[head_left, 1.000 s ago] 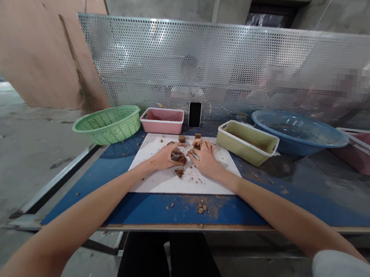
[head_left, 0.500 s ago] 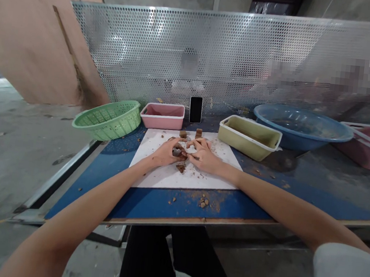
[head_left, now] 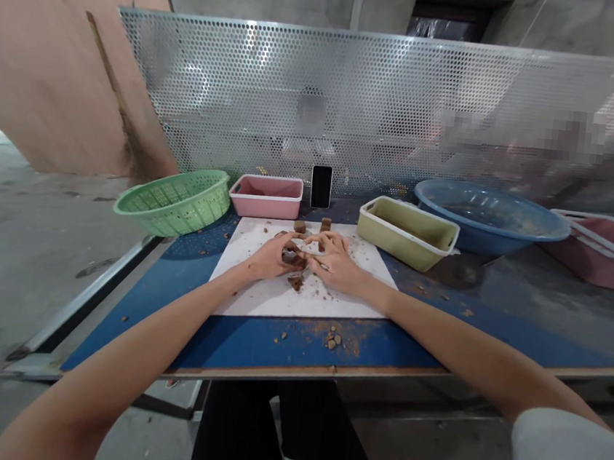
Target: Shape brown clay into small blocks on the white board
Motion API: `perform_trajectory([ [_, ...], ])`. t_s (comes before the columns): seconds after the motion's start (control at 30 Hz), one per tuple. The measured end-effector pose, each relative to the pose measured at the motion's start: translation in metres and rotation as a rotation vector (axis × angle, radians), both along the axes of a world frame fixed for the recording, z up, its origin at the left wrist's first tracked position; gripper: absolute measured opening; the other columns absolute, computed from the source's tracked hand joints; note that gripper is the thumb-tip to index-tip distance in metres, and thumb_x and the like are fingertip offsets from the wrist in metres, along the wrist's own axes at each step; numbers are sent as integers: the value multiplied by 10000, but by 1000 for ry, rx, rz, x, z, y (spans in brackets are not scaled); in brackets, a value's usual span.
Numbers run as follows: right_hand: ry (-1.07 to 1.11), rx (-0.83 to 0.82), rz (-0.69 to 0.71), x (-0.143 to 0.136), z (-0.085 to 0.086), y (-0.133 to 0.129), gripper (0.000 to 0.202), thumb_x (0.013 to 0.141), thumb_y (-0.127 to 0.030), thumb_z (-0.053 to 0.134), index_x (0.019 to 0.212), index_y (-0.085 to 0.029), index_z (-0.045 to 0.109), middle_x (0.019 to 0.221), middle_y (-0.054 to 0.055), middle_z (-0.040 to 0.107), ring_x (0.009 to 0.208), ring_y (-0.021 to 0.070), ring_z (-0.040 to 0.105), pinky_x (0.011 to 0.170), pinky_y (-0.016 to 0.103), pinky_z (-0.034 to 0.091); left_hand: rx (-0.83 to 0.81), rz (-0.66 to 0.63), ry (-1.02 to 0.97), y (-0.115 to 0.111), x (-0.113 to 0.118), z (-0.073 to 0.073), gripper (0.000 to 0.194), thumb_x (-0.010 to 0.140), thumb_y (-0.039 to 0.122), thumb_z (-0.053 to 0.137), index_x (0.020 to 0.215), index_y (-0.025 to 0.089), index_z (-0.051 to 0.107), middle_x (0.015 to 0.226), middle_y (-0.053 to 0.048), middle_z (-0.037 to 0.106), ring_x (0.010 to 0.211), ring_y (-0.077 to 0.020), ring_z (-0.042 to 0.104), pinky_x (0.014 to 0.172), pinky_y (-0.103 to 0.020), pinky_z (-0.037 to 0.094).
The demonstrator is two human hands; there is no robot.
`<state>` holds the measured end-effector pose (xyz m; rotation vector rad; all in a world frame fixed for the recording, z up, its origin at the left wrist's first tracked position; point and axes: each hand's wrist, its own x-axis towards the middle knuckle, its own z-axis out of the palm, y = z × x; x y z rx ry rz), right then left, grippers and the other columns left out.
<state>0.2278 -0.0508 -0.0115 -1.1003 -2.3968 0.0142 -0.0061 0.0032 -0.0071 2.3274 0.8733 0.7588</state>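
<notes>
So your brown lump is around the middle of the board, between your two hands. The left hand has hold of it, fingers curled round in a C with the thumb on the near side, open about as wide as the lump. The right hand comes in opposite, fingers bent and part spread, thumb up close to the lump. It's pretty small and murky there, so I can't tell if those right fingers are gripping or just brushing it.

Tbh I'd go snug with the left, not crushing, since the stuff looks crumbly, and do the fine work with the right fingertips, low over the board so bits land there. Mind the loose chunk just on your side of the lump, and the blocks near the far edge. There are crumbs on the worktop in front too.
</notes>
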Motion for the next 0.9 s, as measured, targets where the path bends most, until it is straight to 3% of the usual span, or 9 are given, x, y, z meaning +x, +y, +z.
perform_trajectory([
  [0.2, -33, -73, 7, -1, -4, 6, 452, 1110, -360, 424, 933, -238, 822, 1555, 87, 515, 1428, 357, 337, 1172, 653, 298, -5, -3, -13, -2, 1, 2, 724, 786, 381, 847, 1417, 198, 542, 1113, -95, 783, 1040, -267, 746, 982, -420, 533],
  [0.47, -4, -39, -5, -2, -1, 1, 503, 1139, -433, 324, 1180, -305, 809, 1582, 89, 467, 1442, 348, 321, 1168, 637, 301, -14, -19, -52, -3, 3, 4, 664, 757, 312, 849, 1349, 189, 575, 1103, -105, 766, 998, -265, 744, 919, -410, 560],
  [0.67, -45, -80, 17, -5, -1, 2, 573, 1140, -440, 299, 1036, -256, 831, 1585, 88, 473, 1439, 351, 327, 1168, 626, 310, -192, -49, -147, -3, 3, -1, 929, 735, 340, 903, 1505, 178, 408, 1086, -117, 743, 918, -241, 756, 855, -395, 583],
  [0.9, -25, -72, 46, -2, 0, 0, 538, 1137, -454, 315, 1097, -292, 827, 1623, 56, 452, 1456, 359, 302, 1195, 640, 274, -199, -56, -153, -1, 2, -3, 910, 738, 321, 907, 1492, 190, 414, 1088, -111, 741, 913, -230, 751, 831, -379, 588],
])
